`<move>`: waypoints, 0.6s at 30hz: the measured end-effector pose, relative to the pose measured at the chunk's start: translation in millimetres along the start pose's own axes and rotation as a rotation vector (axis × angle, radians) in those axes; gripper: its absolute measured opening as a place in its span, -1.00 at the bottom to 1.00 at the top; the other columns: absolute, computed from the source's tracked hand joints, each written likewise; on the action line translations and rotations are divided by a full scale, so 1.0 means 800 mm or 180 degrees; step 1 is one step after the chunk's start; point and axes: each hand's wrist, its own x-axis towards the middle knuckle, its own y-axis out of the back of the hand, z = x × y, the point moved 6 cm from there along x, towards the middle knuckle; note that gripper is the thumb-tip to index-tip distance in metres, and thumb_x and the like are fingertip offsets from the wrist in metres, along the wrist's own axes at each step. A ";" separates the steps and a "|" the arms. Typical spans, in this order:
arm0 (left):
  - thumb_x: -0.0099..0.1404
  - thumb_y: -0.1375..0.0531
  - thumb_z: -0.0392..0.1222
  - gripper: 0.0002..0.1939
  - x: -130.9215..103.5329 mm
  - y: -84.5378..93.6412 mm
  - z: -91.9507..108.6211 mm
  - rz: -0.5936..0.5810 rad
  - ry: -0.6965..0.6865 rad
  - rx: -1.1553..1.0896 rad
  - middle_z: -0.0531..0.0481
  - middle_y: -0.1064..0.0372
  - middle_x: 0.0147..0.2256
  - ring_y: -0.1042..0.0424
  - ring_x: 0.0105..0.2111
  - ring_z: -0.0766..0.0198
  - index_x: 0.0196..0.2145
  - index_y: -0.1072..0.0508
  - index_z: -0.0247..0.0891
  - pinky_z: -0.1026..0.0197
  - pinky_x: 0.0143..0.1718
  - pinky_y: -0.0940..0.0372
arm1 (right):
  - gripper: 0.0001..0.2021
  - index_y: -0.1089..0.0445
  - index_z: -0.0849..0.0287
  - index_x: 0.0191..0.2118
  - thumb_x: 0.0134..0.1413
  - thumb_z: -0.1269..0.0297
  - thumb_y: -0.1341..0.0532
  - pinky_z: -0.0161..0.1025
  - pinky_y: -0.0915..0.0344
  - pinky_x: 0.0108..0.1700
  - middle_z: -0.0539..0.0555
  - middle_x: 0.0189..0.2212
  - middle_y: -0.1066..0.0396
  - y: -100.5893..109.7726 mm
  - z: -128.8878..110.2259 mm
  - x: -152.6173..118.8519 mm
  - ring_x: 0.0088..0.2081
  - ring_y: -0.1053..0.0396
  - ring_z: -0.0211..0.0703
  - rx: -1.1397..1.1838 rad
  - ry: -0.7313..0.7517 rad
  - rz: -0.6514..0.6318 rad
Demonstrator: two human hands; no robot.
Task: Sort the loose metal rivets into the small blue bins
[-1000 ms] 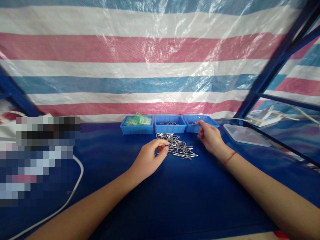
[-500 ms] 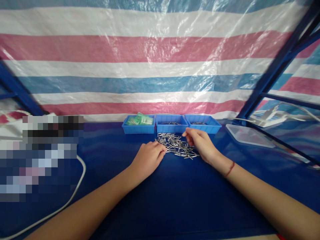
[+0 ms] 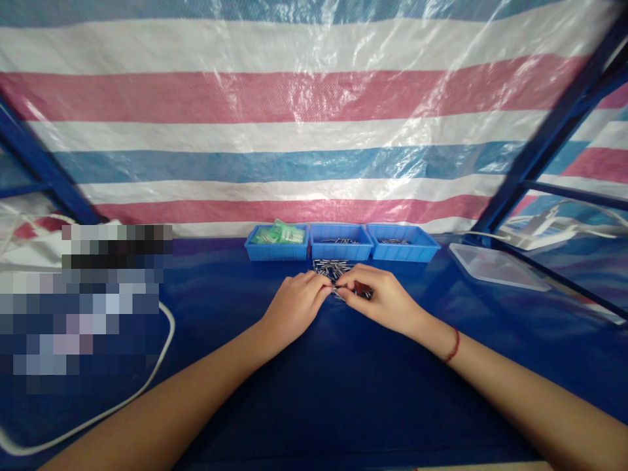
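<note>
My left hand [image 3: 297,304] and right hand [image 3: 387,297] meet at the near edge of the loose pins [image 3: 331,267], the fingertips almost touching. Both sets of fingers are narrow, thumb drawn in close to forefinger. A small metallic glint shows between them, but I cannot tell which hand grips it, or which way its long axis runs.

The pile lies just beyond my fingertips on the table [image 3: 314,392] and spreads to the right, partly under the arch of my right hand, which is the nearer to most of it. The pins point in mixed directions, crossing one another. Straight behind them stands the middle bin [image 3: 341,252]; the right bin [image 3: 405,252] is beyond my right hand, and the left bin [image 3: 277,252] is farther off to the left.

The pins are thin, straight, shiny metal. The bins are ribbed blue plastic, oblong and open-topped; the outer left one holds crinkly green packets [image 3: 287,232], the other two some slim metal pieces. The table is smooth, dark blue and faintly glossy. Off to the right lies a flat, translucent lid [image 3: 498,267] with rounded corners.
</note>
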 end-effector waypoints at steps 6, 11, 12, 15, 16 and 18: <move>0.31 -0.04 -0.26 -0.83 0.000 0.003 -0.001 0.0387 -0.0053 -0.0787 -0.05 -0.40 -0.26 -0.39 -0.23 0.22 -0.25 -0.43 -0.23 0.19 -0.19 -0.25 | -0.91 -0.44 0.13 -0.32 0.05 0.33 -0.19 -0.28 -0.25 -0.36 0.05 -0.43 -0.38 -0.005 0.002 -0.001 -0.40 -0.31 -0.23 -0.0023 0.0179 -0.0099; 0.28 -0.09 -0.26 -0.89 -0.002 0.008 0.000 0.0616 -0.0082 -0.1045 -0.02 -0.40 -0.33 -0.40 -0.29 0.25 -0.28 -0.42 -0.23 0.22 -0.23 -0.26 | -0.93 -0.43 0.14 -0.35 0.05 0.33 -0.19 -0.28 -0.24 -0.37 0.03 -0.46 -0.38 -0.010 0.005 0.001 -0.43 -0.29 -0.24 -0.0007 0.0092 -0.0128; 0.28 -0.09 -0.25 -0.89 -0.002 0.009 0.002 0.0642 -0.0110 -0.1092 -0.01 -0.40 -0.34 -0.40 -0.30 0.26 -0.30 -0.42 -0.24 0.23 -0.23 -0.26 | -0.93 -0.43 0.14 -0.35 0.05 0.33 -0.19 -0.28 -0.24 -0.37 0.03 -0.47 -0.38 -0.010 0.005 0.001 -0.43 -0.29 -0.24 -0.0002 0.0088 -0.0111; 0.29 -0.09 -0.23 -0.88 -0.002 0.011 0.007 0.0658 -0.0158 -0.1277 -0.01 -0.41 -0.33 -0.40 -0.30 0.28 -0.31 -0.42 -0.25 0.25 -0.22 -0.26 | -0.92 -0.42 0.16 -0.37 0.07 0.33 -0.19 -0.29 -0.23 -0.36 0.05 -0.44 -0.39 -0.007 0.002 0.000 -0.41 -0.30 -0.23 0.0053 0.0093 -0.0055; 0.29 -0.10 -0.23 -0.88 -0.002 0.011 0.008 0.0662 -0.0142 -0.1331 -0.01 -0.42 -0.33 -0.40 -0.30 0.28 -0.30 -0.42 -0.25 0.26 -0.22 -0.26 | -0.91 -0.42 0.16 -0.38 0.08 0.33 -0.18 -0.29 -0.23 -0.34 0.05 -0.43 -0.40 -0.007 0.001 0.000 -0.39 -0.31 -0.23 0.0073 0.0103 -0.0059; 0.29 -0.11 -0.22 -0.88 -0.002 0.012 0.008 0.0682 -0.0059 -0.1422 0.00 -0.43 -0.32 -0.40 -0.30 0.28 -0.28 -0.43 -0.24 0.27 -0.23 -0.26 | -0.88 -0.42 0.16 -0.39 0.11 0.30 -0.16 -0.28 -0.23 -0.31 0.05 -0.44 -0.39 -0.006 -0.001 0.000 -0.38 -0.31 -0.22 0.0094 0.0143 -0.0100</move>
